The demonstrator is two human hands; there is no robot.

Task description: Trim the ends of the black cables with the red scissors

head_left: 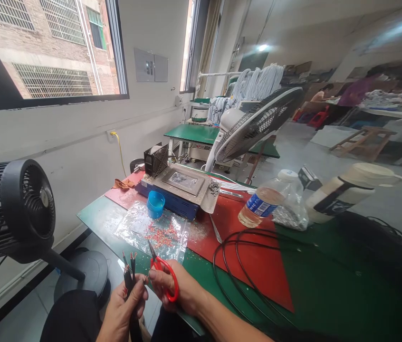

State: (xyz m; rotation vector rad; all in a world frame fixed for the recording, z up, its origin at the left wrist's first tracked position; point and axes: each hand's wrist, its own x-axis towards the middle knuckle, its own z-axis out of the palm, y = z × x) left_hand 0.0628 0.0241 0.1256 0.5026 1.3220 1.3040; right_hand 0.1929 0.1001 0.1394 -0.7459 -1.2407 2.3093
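My left hand (126, 306) is closed around several black cables (128, 280), whose stripped ends show reddish wires and bare copper pointing up. Red-handled scissors (173, 280) rest in my right hand (181, 287), their dark blades pointing up and away from me. The right thumb and finger also pinch close to a wire end beside the left fingertips; whether they touch it I cannot make out. Just beyond both hands, a clear plastic bag (126, 232) lies flat on the table, strewn with small orange-red scraps (161, 237).
A blue cup (156, 204) stands by a heated-plate device (183, 183) with a small fan. To the right are coiled black cables (236, 242), a bottle (258, 206), a bag of grey bits and a jug (350, 194). Fans stand left (30, 209) and behind (258, 126).
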